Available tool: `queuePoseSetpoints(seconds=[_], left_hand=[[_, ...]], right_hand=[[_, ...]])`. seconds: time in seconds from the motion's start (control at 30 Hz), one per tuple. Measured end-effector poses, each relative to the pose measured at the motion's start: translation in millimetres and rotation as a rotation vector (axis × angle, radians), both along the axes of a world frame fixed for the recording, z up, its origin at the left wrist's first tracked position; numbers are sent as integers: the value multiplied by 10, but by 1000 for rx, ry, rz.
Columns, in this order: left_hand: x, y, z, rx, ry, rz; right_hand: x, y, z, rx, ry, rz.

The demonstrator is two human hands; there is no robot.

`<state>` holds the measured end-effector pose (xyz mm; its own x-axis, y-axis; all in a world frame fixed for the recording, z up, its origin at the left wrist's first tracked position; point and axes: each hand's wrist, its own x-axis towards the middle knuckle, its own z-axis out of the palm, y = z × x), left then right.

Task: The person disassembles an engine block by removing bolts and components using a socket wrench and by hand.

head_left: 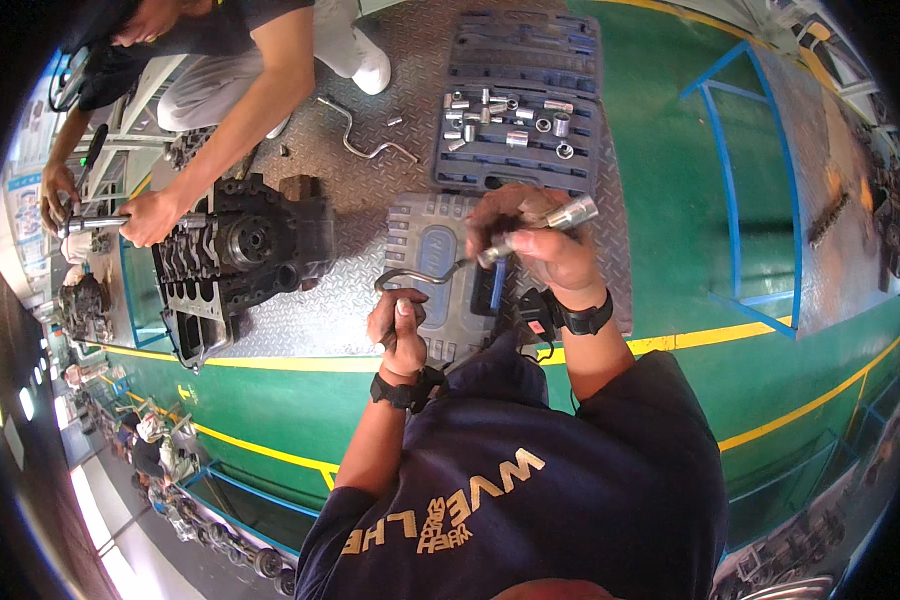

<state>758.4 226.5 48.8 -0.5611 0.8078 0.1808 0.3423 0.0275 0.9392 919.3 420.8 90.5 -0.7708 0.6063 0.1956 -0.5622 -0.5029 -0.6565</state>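
While the crank-shaped silver bar (pixel 420 277) spans the gap between both hands at the centre of the frame, the relation that matters most seems to be how its right end lines up with the chrome socket piece (pixel 574 212). The left hand (pixel 400 332), lower and to the left, is curled around the bar's near end; the right hand (pixel 552 252), higher and to the right, grips the socket piece, whose long axis points toward the upper right. The bar's overall line climbs gently the same way, over the closed grey case (pixel 462 208). Whether bar and socket are joined I cannot tell, as the right fingers cover the meeting point. The right hand is nearer the open socket case (pixel 515 172) at upper centre.
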Motion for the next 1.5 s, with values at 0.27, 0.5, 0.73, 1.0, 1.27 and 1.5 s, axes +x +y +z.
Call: queuePoseSetpoints(seconds=[0.27, 0.5, 0.73, 1.0, 1.27, 1.5], left_hand=[[3, 46, -21, 3, -16, -12], [-40, 64, -76, -1, -1, -9], [-54, 108, -74, -7, 22, -6], [-86, 174, -76, -2, 27, 17], [-99, 169, -27, -9, 54, 38], [-130, 111, -85, 0, 48, 31]], right_hand=[[-150, 68, -43, 524, -46, -335], [-229, 95, -29, 518, -64, -389], [-306, 171, -82, 683, -227, -573], [-330, 273, -72, 1096, -415, -702], [-390, 208, 2, 1215, -507, -734], [-475, 243, -215, 1159, -525, -701]])
